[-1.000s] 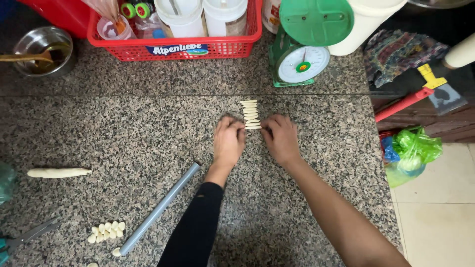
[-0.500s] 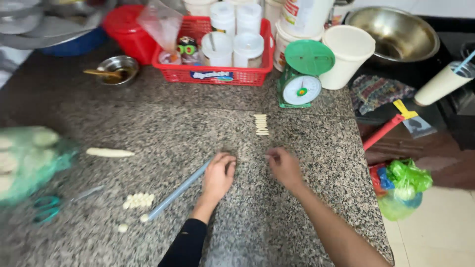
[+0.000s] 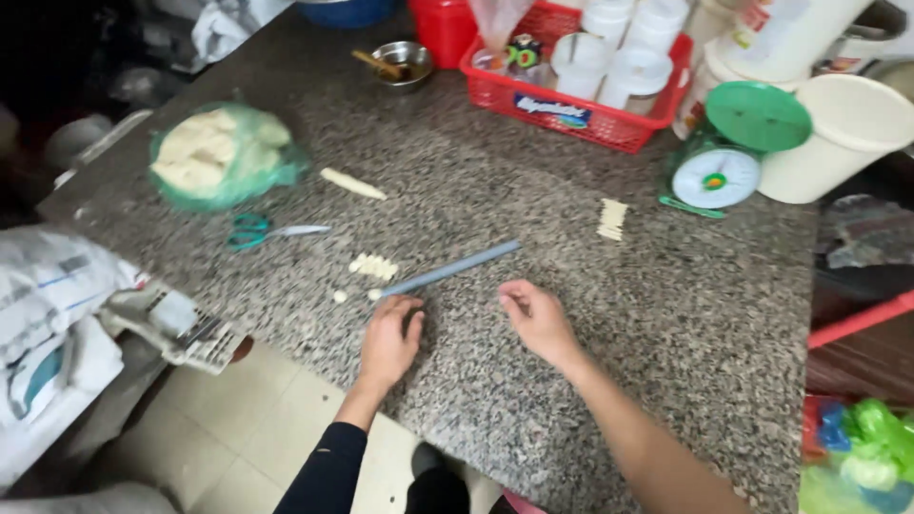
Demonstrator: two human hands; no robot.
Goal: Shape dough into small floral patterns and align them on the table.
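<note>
My left hand [image 3: 389, 340] lies flat on the granite counter [image 3: 666, 324], its fingertips close to the near end of a long grey rod [image 3: 447, 269] and a few loose dough bits. Nothing is in my right hand [image 3: 538, 318], which hovers with its fingers apart just right of the rod. A small pile of cut dough pieces [image 3: 372, 266] sits above my left hand. A neat stack of dough strips [image 3: 611, 218] lies farther back to the right. A rolled dough log [image 3: 352, 183] rests at the back left.
A green bag of dough [image 3: 221, 157] and teal scissors [image 3: 259, 231] lie at the left. A red basket of white tubs [image 3: 581, 81], a green kitchen scale [image 3: 728, 152], a white bucket [image 3: 843, 133] and a metal bowl [image 3: 400, 62] line the back. Sacks stand by the floor at the left.
Both hands have drawn back from the stack of dough strips toward the near edge. The camera view has swung left, bringing the dough bag and scissors into sight.
</note>
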